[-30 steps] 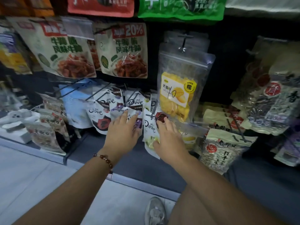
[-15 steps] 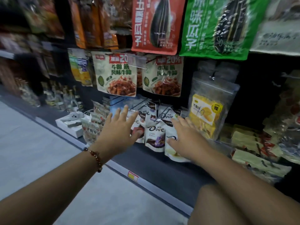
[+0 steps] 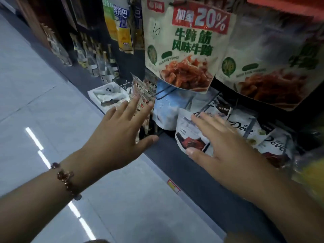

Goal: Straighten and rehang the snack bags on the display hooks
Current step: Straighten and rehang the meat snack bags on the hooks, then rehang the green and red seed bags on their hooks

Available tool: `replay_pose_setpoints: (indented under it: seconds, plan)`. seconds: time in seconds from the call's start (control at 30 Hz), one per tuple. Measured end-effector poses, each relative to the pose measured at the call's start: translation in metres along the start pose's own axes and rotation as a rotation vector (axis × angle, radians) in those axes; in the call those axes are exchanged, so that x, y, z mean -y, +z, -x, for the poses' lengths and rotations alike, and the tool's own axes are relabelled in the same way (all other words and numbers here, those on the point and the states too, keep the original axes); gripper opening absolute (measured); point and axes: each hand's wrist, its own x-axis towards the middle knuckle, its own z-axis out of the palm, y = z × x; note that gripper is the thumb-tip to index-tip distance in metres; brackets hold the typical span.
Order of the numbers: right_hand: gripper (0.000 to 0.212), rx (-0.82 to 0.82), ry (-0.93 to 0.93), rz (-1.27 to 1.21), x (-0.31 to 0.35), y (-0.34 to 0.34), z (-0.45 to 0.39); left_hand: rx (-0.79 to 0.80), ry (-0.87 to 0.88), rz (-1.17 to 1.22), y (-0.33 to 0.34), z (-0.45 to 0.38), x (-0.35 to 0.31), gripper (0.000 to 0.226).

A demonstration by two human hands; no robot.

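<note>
Both hands reach spread-fingered and empty at mid-frame, the left hand (image 3: 121,135) near a patterned packet (image 3: 142,95) and the right hand (image 3: 222,142) laid flat on a chocolate bag (image 3: 189,135) hanging from wire hooks (image 3: 206,109), so straightening seems underway and next needs a pinch at the bag's top.

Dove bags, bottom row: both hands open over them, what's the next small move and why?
Probably close the right hand on the leftmost Dove bag. Its open fingers already lie flat across that bag, which hangs askew on its hook. The left hand is open beside it, gripping nothing.
</note>
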Motion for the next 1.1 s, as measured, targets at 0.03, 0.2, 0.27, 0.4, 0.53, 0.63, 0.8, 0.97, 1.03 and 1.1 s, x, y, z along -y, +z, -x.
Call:
replay_pose_setpoints:
  seconds: [0.03, 0.2, 0.27, 0.4, 0.53, 0.63, 0.8, 0.97, 1.03, 1.1]
  plan:
    - [0.072, 0.042, 0.01, 0.017, 0.009, -0.011, -0.004, 0.032, -0.006, 0.002, -0.014, -0.004, 0.002, 0.082]
    - [0.071, 0.142, 0.02, 0.027, 0.091, -0.126, 0.014, 0.144, -0.113, 0.09, -0.141, -0.001, -0.01, 0.076]
    - [0.071, 0.144, 0.019, 0.017, 0.129, -0.186, 0.032, 0.209, -0.14, 0.089, -0.209, 0.008, -0.018, 0.075]
    - [0.073, 0.189, 0.043, 0.091, 0.185, -0.286, 0.07, 0.233, -0.109, 0.064, -0.344, 0.023, -0.028, 0.072]
    - [0.076, 0.123, 0.165, 0.146, 0.225, -0.355, 0.096, 0.209, 0.025, 0.018, -0.437, 0.033, -0.019, 0.071]
    - [0.077, -0.019, 0.32, 0.088, 0.256, -0.383, 0.116, 0.225, 0.093, -0.009, -0.486, 0.033, 0.002, 0.072]
    - [0.078, -0.222, 0.501, -0.047, 0.296, -0.4, 0.152, 0.203, 0.245, -0.036, -0.545, 0.036, 0.023, 0.071]
    - [0.075, -0.349, 0.676, -0.118, 0.31, -0.407, 0.205, 0.134, 0.441, 0.02, -0.568, 0.02, -0.001, 0.071]
    - [0.073, -0.383, 0.731, -0.138, 0.308, -0.405, 0.225, 0.136, 0.52, 0.061, -0.569, 0.016, -0.021, 0.069]
    - [0.073, -0.406, 0.786, -0.161, 0.306, -0.405, 0.24, 0.15, 0.574, 0.1, -0.568, 0.014, -0.038, 0.069]
